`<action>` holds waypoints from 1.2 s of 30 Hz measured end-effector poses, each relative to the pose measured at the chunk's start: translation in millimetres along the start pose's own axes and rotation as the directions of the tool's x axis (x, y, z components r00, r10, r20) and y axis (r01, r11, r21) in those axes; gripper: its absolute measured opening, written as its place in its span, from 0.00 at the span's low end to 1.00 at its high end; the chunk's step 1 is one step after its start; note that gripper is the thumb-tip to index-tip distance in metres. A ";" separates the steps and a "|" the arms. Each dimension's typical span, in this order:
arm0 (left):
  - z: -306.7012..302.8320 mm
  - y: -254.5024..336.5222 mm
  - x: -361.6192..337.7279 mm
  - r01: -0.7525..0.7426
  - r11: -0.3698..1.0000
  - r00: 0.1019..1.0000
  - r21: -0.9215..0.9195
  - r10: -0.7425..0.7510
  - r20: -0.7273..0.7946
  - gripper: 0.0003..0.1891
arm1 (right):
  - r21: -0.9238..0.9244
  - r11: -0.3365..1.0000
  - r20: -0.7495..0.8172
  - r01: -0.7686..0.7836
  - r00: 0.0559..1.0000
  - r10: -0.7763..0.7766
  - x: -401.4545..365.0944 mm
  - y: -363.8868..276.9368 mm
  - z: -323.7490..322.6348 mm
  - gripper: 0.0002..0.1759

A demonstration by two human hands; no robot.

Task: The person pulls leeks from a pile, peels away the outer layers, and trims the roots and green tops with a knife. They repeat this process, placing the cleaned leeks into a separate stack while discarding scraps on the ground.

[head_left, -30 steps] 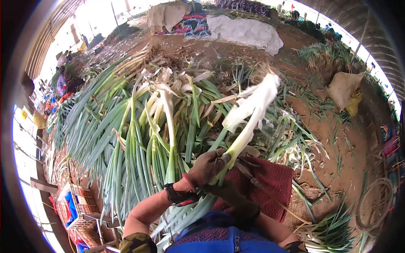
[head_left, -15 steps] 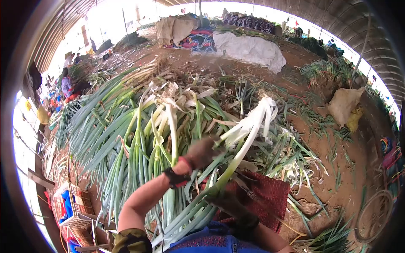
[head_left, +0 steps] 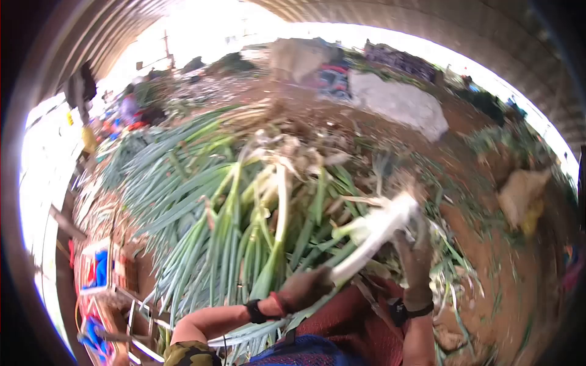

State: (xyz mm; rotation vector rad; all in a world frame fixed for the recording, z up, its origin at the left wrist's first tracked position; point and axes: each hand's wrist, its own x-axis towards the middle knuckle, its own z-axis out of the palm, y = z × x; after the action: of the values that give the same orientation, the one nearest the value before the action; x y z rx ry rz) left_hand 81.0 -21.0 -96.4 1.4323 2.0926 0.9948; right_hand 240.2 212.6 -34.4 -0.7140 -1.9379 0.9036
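Observation:
My gloved left hand [head_left: 307,289] is wrapped round the stalk of a large green onion [head_left: 364,251], where its white part begins. The stalk slants up to the right, its blurred root end farthest from me. Close by that end is my gloved right hand [head_left: 416,259], thumb and fingers apart and pointing upward; blur hides whether they touch the stalk. Pale loosened outer layers hang on the stalk's left side. A heap of green onions [head_left: 201,183] lies in front of me to the left, leaves towards me. Dark red cloth [head_left: 348,317] covers my lap.
Crates [head_left: 101,268] with blue and red things stand at lower left. Trimmed leaves [head_left: 458,280] litter the soil on the right, near a tan sack [head_left: 524,195]. Farther back lies a white sheet [head_left: 400,104]. A person [head_left: 129,108] is at the far left.
My left hand has come down onto the stalk. My right hand has left the lower stalk and risen to the root end. The view has turned left.

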 end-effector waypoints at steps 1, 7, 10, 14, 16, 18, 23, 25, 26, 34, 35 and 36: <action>13.6 -8.8 -6.6 -0.031 0.999 0.999 0.039 0.032 -0.024 0.19 | -0.093 0.994 -0.031 0.061 0.997 -0.064 11.8 8.7 8.7 0.43; 35.0 -2.4 -30.0 0.018 0.999 1.000 0.043 -0.017 -0.013 0.17 | -0.162 0.986 0.016 -0.035 0.999 0.038 49.5 65.4 45.5 0.30; 28.6 -11.2 -36.6 0.000 0.998 0.999 -0.069 -0.002 -0.041 0.17 | -0.255 0.963 0.016 -0.085 0.996 0.092 49.1 62.0 47.3 0.25; 17.0 -16.0 -42.3 -0.031 0.995 0.998 -0.095 0.026 -0.050 0.17 | -0.282 0.945 -0.051 0.165 0.981 -0.187 54.5 114.1 34.1 0.20; 2.4 -8.1 -44.2 -0.020 0.981 1.000 -0.190 0.019 -0.004 0.17 | -0.367 0.918 -0.048 0.152 0.982 -0.182 60.0 109.8 15.5 0.17; -23.0 6.9 -49.6 0.152 0.892 0.977 -0.426 -0.071 0.200 0.17 | -0.437 0.895 -0.051 0.089 0.991 -0.123 78.4 131.0 -0.2 0.14; -35.0 -2.3 -74.9 0.324 0.506 0.933 -0.799 -0.030 0.359 0.19 | -0.895 0.379 -0.313 -0.237 0.937 -0.154 160.4 297.2 -134.6 0.26; -42.3 -0.9 -80.3 0.294 0.441 0.938 -0.848 0.035 0.344 0.19 | -0.910 0.355 -0.286 -0.213 0.943 -0.167 147.4 271.6 -143.9 0.25; -44.4 0.0 -79.0 0.301 0.451 0.937 -0.840 0.025 0.349 0.19 | -0.810 0.561 -0.278 -0.172 0.955 -0.108 140.6 251.7 -132.9 0.25; -13.1 -29.3 -59.9 0.369 0.214 0.868 -0.905 0.269 0.417 0.21 | -0.182 0.953 0.219 0.242 0.955 -0.201 39.3 45.2 45.4 0.22; -16.1 -28.9 -63.4 0.503 0.071 0.809 -0.861 0.311 0.499 0.21 | -0.142 0.958 0.255 0.249 0.944 -0.207 33.2 34.3 59.5 0.22; -15.0 -32.5 -66.4 0.344 0.270 0.850 -0.899 0.319 0.420 0.23 | -0.099 0.964 0.283 0.247 0.936 -0.210 26.2 29.2 67.5 0.21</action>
State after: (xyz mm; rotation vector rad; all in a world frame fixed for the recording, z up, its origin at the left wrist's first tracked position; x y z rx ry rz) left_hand 76.0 -94.0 -114.7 0.7902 0.6613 1.3014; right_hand 172.8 227.8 -70.8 -0.4423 -2.2870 0.7618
